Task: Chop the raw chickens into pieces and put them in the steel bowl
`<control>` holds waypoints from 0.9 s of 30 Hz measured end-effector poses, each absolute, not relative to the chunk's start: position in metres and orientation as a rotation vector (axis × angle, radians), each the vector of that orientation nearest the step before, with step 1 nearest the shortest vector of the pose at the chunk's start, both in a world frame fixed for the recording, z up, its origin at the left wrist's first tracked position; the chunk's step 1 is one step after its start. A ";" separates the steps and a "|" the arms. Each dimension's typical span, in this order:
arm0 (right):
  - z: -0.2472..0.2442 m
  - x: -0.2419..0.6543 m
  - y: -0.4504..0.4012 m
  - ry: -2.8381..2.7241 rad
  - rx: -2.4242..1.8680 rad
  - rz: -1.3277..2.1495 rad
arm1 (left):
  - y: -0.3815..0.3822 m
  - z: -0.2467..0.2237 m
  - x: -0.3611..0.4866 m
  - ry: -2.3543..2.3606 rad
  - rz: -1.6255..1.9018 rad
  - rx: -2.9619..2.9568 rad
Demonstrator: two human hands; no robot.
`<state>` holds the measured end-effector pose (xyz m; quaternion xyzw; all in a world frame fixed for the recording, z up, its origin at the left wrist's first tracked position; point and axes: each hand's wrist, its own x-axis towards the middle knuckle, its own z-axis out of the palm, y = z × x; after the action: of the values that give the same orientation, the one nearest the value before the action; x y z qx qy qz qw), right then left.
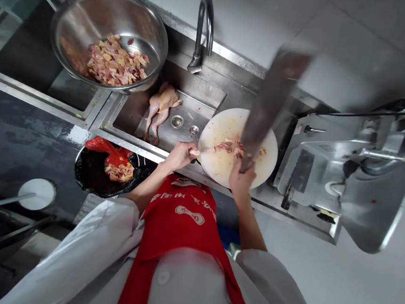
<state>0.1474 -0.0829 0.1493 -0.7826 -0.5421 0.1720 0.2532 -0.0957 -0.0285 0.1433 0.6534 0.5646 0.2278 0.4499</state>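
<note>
My right hand (242,176) is wrapped round the handle of a cleaver (273,99), whose wide blade is raised and blurred over the right part of a round white cutting board (222,120). At the board's left edge, my left hand (182,155) pinches the end of a pale chicken piece (208,150). Reddish cut meat (233,146) lies at the middle of the board, and small scraps (262,151) lie to the right of the blade. A whole plucked chicken (163,102) rests in the sink to the left.
A large steel bowl (156,29) of chopped meat stands at upper left. Behind the sink rises a faucet (199,33). A metal slicing machine (309,152) is on the right. Below the counter at left sits a black-lined bin (89,173) with a red bag.
</note>
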 end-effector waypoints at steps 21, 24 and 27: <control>0.087 0.136 -0.091 -1.826 -2.360 0.970 | -0.041 0.129 -0.106 1.406 0.718 1.491; 0.104 0.171 -0.075 -1.693 -2.275 0.963 | -0.049 0.120 -0.115 1.426 0.746 1.440; 0.138 0.191 -0.067 -1.569 -2.221 0.725 | -0.055 0.106 -0.116 1.415 0.772 1.405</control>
<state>0.1906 -0.0673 0.1381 -0.7785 -0.5502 0.2541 0.1629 -0.1162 -0.0553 0.1062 0.5762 0.5802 0.3165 0.4808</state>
